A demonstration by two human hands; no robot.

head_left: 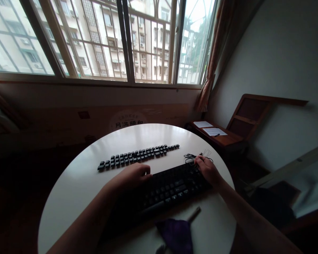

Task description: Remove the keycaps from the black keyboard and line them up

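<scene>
A black keyboard lies at a slant on the round white table, its left part lost in shadow under my left arm. My left hand is closed at the keyboard's far edge, fingers curled down against it and partly hidden. Over the far right corner, my right hand pinches what looks like a wire keycap puller, whose thin loops stick out past the fingers. A coiled black cable lies by those fingertips. Beyond the keyboard, several loose black keycaps stand in slanting rows.
Near the front of the white table lie a dark purple cloth and a brush-like tool with a metallic end. A wooden chair with papers and a pen stands at the right, below the barred window.
</scene>
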